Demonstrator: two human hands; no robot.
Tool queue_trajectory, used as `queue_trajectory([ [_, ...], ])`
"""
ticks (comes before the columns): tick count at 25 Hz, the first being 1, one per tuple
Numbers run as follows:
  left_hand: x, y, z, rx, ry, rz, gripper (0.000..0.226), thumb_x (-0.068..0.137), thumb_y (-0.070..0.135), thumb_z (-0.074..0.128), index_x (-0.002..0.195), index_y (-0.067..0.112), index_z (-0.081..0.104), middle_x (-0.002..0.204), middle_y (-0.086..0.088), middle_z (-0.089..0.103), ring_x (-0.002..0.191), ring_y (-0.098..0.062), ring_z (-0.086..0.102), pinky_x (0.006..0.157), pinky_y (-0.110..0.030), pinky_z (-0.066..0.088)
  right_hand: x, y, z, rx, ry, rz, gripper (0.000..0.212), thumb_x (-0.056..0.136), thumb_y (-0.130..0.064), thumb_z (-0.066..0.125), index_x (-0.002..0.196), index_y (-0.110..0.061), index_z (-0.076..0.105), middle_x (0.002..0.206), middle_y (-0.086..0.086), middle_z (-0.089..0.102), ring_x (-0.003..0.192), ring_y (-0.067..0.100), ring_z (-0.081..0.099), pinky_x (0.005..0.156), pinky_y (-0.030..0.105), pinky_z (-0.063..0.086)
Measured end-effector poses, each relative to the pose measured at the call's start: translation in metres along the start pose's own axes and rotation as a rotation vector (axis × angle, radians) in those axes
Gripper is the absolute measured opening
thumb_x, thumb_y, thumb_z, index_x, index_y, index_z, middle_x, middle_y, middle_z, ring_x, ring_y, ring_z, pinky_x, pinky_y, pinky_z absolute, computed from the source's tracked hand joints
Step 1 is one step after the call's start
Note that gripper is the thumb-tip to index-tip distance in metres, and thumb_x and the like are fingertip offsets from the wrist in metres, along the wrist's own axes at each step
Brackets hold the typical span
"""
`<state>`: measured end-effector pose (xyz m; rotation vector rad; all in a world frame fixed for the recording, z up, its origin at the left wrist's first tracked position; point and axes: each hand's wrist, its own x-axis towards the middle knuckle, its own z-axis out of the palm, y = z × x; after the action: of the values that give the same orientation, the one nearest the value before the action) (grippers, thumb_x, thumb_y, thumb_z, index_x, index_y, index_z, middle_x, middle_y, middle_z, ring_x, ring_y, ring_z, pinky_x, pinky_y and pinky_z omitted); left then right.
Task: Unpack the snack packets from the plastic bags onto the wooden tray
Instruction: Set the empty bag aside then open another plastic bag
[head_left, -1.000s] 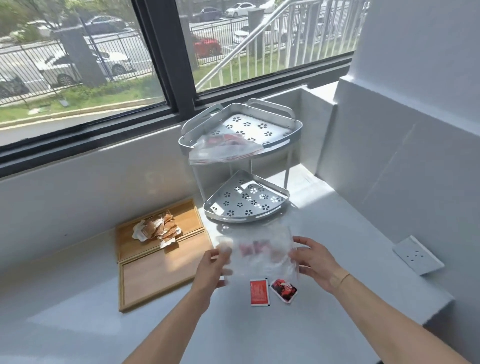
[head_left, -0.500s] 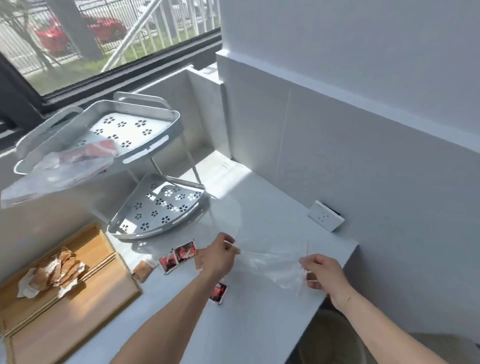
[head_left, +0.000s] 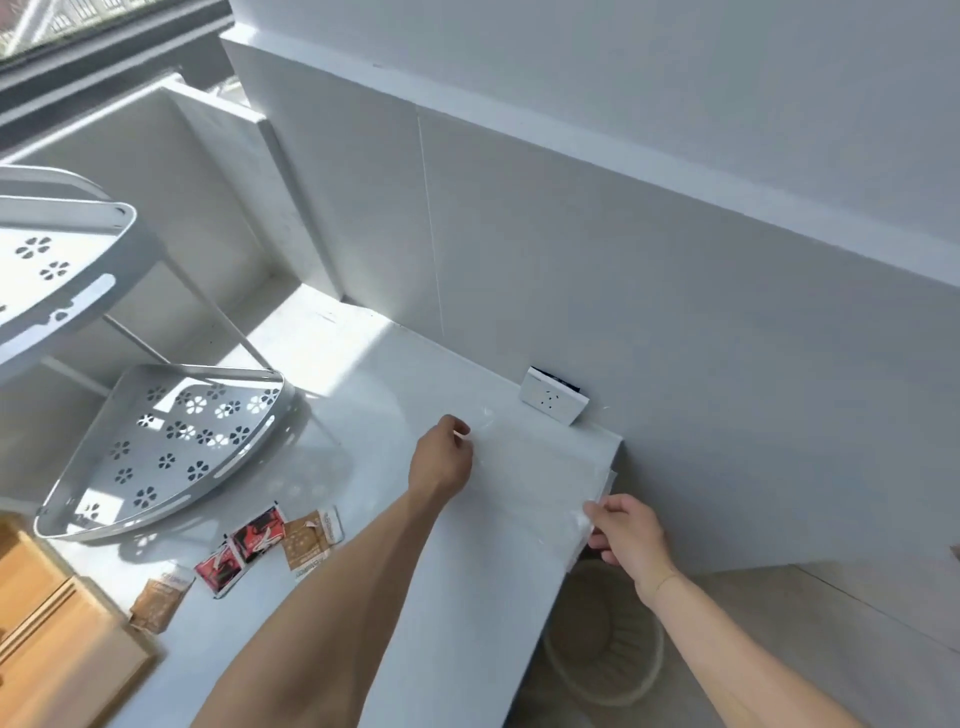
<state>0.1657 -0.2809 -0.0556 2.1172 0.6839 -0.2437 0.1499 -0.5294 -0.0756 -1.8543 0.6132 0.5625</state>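
A clear plastic bag (head_left: 535, 473), apparently without packets, is stretched flat over the white counter near its right end. My left hand (head_left: 441, 460) pinches its far left edge. My right hand (head_left: 623, 530) pinches its right edge at the counter's rim. Loose on the counter lie two red-and-black snack packets (head_left: 244, 545), a brown packet (head_left: 309, 540) beside them and another brown packet (head_left: 158, 603) next to the wooden tray (head_left: 57, 654), whose corner shows at the lower left.
A grey two-tier corner rack (head_left: 161, 447) stands at the left. A white socket plate (head_left: 553, 400) sits against the wall behind the bag. Below the counter's right end stands a pale waste basket (head_left: 605, 649). White walls close the right side.
The view has swung right. Both hands carried the clear bag right to the counter's end and spread it low; several packets now lie loose on the counter.
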Motion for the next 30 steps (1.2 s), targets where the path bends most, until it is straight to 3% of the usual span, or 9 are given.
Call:
queue_trajectory([
  [2, -0.004, -0.002, -0.006, -0.031, 0.011, -0.006, 0.027, 0.089, 0.018, 0.051, 0.116, 0.016, 0.057, 0.098, -0.002, 0.063, 0.084, -0.021, 0.061, 0.07, -0.034, 0.052, -0.005, -0.004, 0.003, -0.053, 0.04, -0.021, 0.032, 0.085, -0.03, 0.071, 0.109, -0.012, 0.06, 0.098, 0.007, 0.069, 0.079, 0.021, 0.064, 0.069, 0.035, 0.053],
  [4, -0.008, -0.006, -0.017, -0.063, 0.035, 0.011, 0.031, 0.087, 0.022, 0.055, 0.118, 0.02, 0.057, 0.107, 0.001, 0.061, 0.093, -0.019, 0.061, 0.076, -0.035, 0.054, -0.012, -0.007, 0.003, -0.152, 0.148, -0.125, 0.057, 0.083, -0.034, 0.073, 0.131, -0.015, 0.048, 0.115, 0.005, 0.058, 0.107, 0.027, 0.056, 0.092, 0.04, 0.047],
  [7, -0.021, -0.023, -0.042, -0.089, 0.09, 0.053, 0.03, 0.085, 0.026, 0.059, 0.115, 0.024, 0.058, 0.108, 0.006, 0.061, 0.095, -0.015, 0.061, 0.081, -0.038, 0.055, -0.027, -0.018, 0.014, -0.316, 0.215, -0.369, 0.058, 0.082, -0.033, 0.074, 0.132, -0.022, 0.048, 0.131, 0.006, 0.048, 0.124, 0.028, 0.042, 0.102, 0.044, 0.039],
  [10, -0.044, -0.053, -0.069, -0.103, 0.152, 0.066, 0.026, 0.085, 0.028, 0.062, 0.111, 0.027, 0.059, 0.103, 0.007, 0.063, 0.091, -0.013, 0.062, 0.081, -0.035, 0.054, -0.039, -0.036, 0.041, -0.502, 0.128, -0.615, 0.044, 0.082, -0.031, 0.073, 0.122, -0.027, 0.056, 0.129, 0.001, 0.05, 0.121, 0.026, 0.038, 0.102, 0.046, 0.041],
  [13, -0.076, -0.087, -0.096, -0.097, 0.229, 0.028, 0.025, 0.085, 0.033, 0.063, 0.11, 0.03, 0.06, 0.104, 0.01, 0.063, 0.092, -0.009, 0.061, 0.08, -0.032, 0.052, -0.049, -0.057, 0.078, -0.673, -0.025, -0.783, 0.032, 0.083, -0.032, 0.072, 0.113, -0.03, 0.061, 0.121, -0.006, 0.058, 0.116, 0.021, 0.044, 0.096, 0.039, 0.042],
  [18, -0.135, -0.126, -0.166, 0.014, 0.412, 0.033, 0.025, 0.087, 0.036, 0.067, 0.11, 0.028, 0.062, 0.103, 0.012, 0.063, 0.09, -0.006, 0.06, 0.077, -0.024, 0.05, -0.08, -0.115, 0.144, -0.769, -0.305, -1.122, 0.024, 0.084, -0.035, 0.071, 0.107, -0.028, 0.067, 0.113, -0.009, 0.064, 0.113, 0.02, 0.054, 0.091, 0.037, 0.043],
  [22, -0.187, -0.132, -0.25, 0.195, 0.59, 0.101, 0.025, 0.085, 0.038, 0.071, 0.107, 0.03, 0.065, 0.101, 0.017, 0.061, 0.09, -0.004, 0.059, 0.077, -0.03, 0.053, -0.134, -0.19, 0.19, -0.669, -0.314, -1.579, 0.029, 0.078, -0.033, 0.078, 0.103, -0.022, 0.069, 0.105, -0.002, 0.07, 0.102, 0.025, 0.062, 0.084, 0.043, 0.051],
  [26, -0.235, -0.12, -0.323, 0.311, 0.788, 0.17, 0.022, 0.081, 0.028, 0.077, 0.098, 0.02, 0.066, 0.093, 0.007, 0.066, 0.084, -0.014, 0.063, 0.074, -0.039, 0.055, -0.2, -0.25, 0.219, -0.478, -0.352, -1.878, 0.034, 0.073, -0.029, 0.083, 0.102, -0.017, 0.07, 0.1, 0.002, 0.071, 0.096, 0.027, 0.062, 0.081, 0.042, 0.052],
  [30, -0.265, -0.098, -0.368, 0.465, 0.898, 0.255, 0.029, 0.08, 0.034, 0.074, 0.095, 0.016, 0.058, 0.09, 0.003, 0.065, 0.078, -0.016, 0.062, 0.066, -0.026, 0.051, -0.246, -0.286, 0.233, -0.417, -0.435, -1.996, 0.048, 0.072, -0.033, 0.083, 0.109, -0.015, 0.06, 0.109, 0.003, 0.067, 0.103, 0.026, 0.058, 0.086, 0.041, 0.048],
])
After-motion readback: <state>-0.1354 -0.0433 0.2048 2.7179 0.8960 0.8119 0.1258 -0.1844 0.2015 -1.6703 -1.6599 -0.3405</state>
